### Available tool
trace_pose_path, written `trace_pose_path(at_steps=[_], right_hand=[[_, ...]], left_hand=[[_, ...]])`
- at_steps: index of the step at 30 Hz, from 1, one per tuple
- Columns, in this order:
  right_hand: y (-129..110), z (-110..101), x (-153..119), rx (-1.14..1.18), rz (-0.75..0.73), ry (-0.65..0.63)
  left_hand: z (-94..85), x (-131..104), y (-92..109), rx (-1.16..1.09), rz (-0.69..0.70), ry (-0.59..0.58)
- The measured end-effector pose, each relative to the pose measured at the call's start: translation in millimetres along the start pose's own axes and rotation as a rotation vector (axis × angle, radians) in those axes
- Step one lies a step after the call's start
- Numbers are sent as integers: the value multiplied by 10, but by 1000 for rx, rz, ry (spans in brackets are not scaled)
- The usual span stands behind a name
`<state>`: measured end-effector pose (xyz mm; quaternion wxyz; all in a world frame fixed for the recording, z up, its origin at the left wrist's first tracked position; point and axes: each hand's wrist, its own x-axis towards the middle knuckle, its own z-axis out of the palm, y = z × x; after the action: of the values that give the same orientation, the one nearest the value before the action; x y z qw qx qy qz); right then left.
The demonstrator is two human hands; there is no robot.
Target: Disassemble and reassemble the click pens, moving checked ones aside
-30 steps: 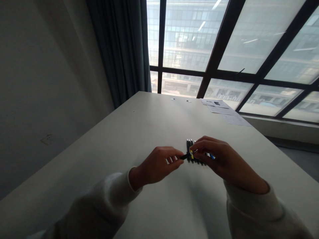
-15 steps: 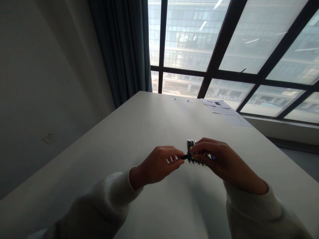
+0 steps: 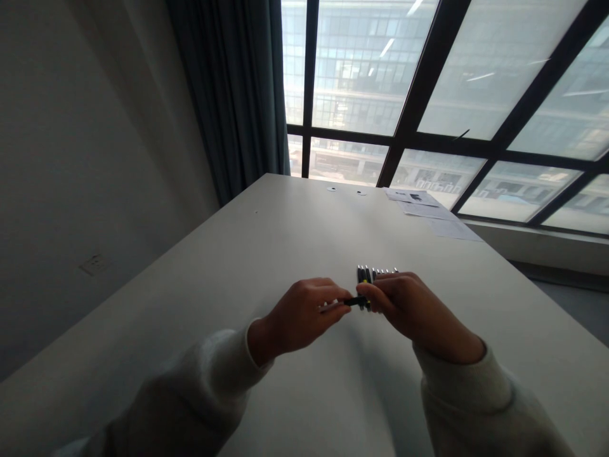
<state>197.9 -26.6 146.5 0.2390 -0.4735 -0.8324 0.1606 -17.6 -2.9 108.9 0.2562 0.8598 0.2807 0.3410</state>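
Note:
Between thumb and fingers, my left hand point(image 3: 304, 314) pinches the left end of a short dark pen point(image 3: 353, 301), held roughly level above the table. My right hand point(image 3: 404, 304) is closed at the pen's right end, with its thumb pointing left; the fingers cover that end. Behind and under the right hand lies a row of several black pens point(image 3: 363, 275) side by side, tips or clickers facing the window. A little yellow shows among them. The right hand hides much of the row.
The pens lie on a white table point(image 3: 214, 273). Papers point(image 3: 419, 206) rest at its far right corner, and two small white pieces point(image 3: 332, 189) lie near the far edge. A dark curtain point(image 3: 238, 95) hangs by the window, and a wall stands on the left.
My right hand has turned and shifted slightly left, its fingers folding in closer around the pen's end. More of the row's far tips now show. My left hand has barely moved.

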Motion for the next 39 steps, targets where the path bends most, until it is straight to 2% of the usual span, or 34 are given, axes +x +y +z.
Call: trace_pose_path(at_steps=[6, 10, 13, 16, 20, 23, 27, 31, 34, 39], right_hand=[[-25, -120, -76, 247, 46, 42], [-10, -72, -54, 130, 7, 48], [-13, -10, -13, 39, 51, 81], [-26, -2, -8, 91, 99, 83], [-33, -43, -42, 175, 34, 85], [-28, -28, -39, 129, 5, 98], [-18, 52, -5, 62, 67, 108], [-7, 63, -22, 210, 128, 116], [-15, 15, -52, 319, 104, 136], [-34, 5, -36, 153, 22, 90]], left_hand=[[-12, -5, -12, -42, -49, 8], [-13, -1, -10, -47, -50, 29], [-18, 6, 1, -35, -20, 59], [-26, 10, 3, -28, 2, 107], [-32, 7, -10, -26, 2, 126], [-37, 8, -6, -11, 21, 143], [-48, 15, 15, 13, 65, 186], [-50, 17, 23, 21, 75, 194], [-47, 14, 17, 25, 51, 185], [-45, 13, 18, 30, 59, 184]])
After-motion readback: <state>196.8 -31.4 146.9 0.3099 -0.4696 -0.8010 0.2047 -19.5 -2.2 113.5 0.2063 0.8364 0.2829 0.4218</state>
